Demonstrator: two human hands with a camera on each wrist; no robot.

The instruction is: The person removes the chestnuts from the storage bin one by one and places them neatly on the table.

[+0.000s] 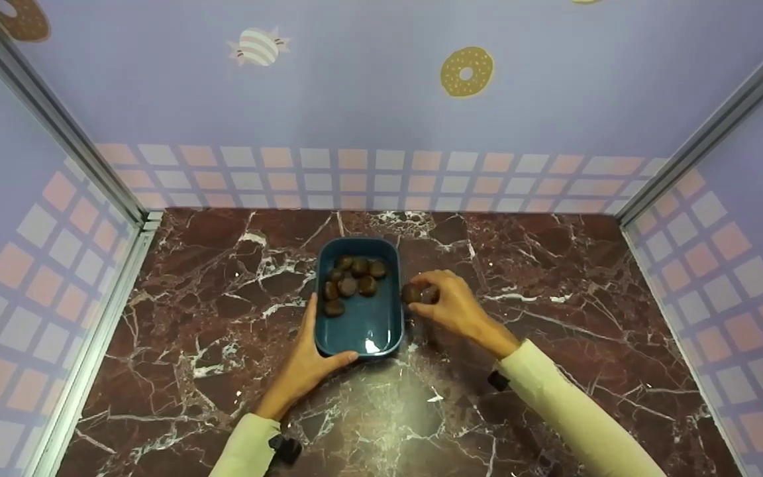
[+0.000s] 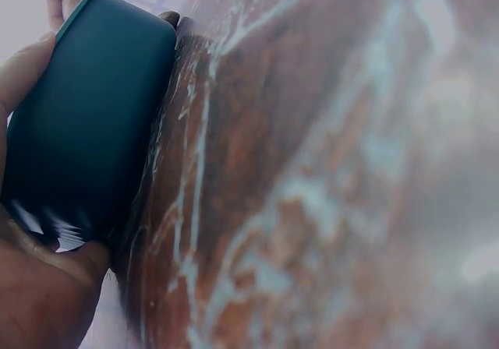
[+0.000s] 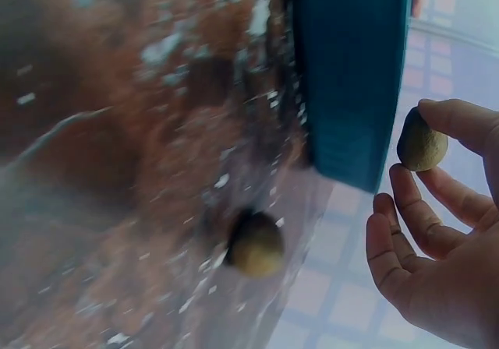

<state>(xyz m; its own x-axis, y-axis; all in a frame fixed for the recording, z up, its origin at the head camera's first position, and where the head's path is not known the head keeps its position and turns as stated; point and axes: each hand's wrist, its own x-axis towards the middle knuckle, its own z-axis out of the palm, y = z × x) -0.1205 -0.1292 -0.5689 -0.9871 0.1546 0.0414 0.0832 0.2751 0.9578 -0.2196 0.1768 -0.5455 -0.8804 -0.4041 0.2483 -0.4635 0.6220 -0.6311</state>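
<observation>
A deep blue rectangular dish (image 1: 371,324) stands on the table with several brown chestnuts (image 1: 347,286) in its far and left parts. The left hand (image 1: 312,358) holds the dish's near left corner, fingers along the left wall and thumb at the near rim. In the left wrist view the dish's outer wall (image 2: 93,107) fills the space beside this hand. Just right of the dish, the right hand (image 1: 451,305) pinches one chestnut (image 3: 421,142) between thumb and fingertips. Another chestnut (image 3: 257,244) lies on the table below that hand.
The table is dark red marble (image 1: 249,278) with white veins. Lilac panels with checked bands (image 1: 355,175) enclose it at the back and both sides, joined by metal corner rails (image 1: 100,291). Small black devices (image 1: 285,449) sit on both wrists.
</observation>
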